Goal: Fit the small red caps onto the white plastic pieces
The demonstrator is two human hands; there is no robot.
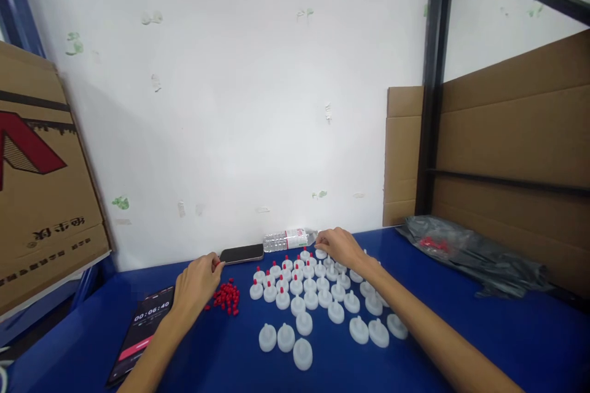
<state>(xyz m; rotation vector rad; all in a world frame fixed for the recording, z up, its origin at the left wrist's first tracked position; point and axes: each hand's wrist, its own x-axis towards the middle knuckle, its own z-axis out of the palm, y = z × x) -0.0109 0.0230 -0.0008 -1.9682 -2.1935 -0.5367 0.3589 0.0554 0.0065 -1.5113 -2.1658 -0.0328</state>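
My left hand (198,279) is closed in a pinch above a heap of small red caps (227,296), and a bit of red shows at its fingertips. At the back of the group, my right hand (340,247) has its fingers closed at the top of a white nozzle lid (321,253). Many more round white nozzle lids (336,312) stand on the blue table between and below my hands. Those in the left and back rows, such as one white lid (283,299), carry red tips. The lids further right and in front have bare white nozzles.
A clear water bottle (288,239) lies along the wall beside a dark phone (242,253). Another phone (142,334) showing a timer rests at left, partly behind my left arm. A grey plastic bag (479,258) with red pieces lies at right. Cardboard (41,184) stands at left.
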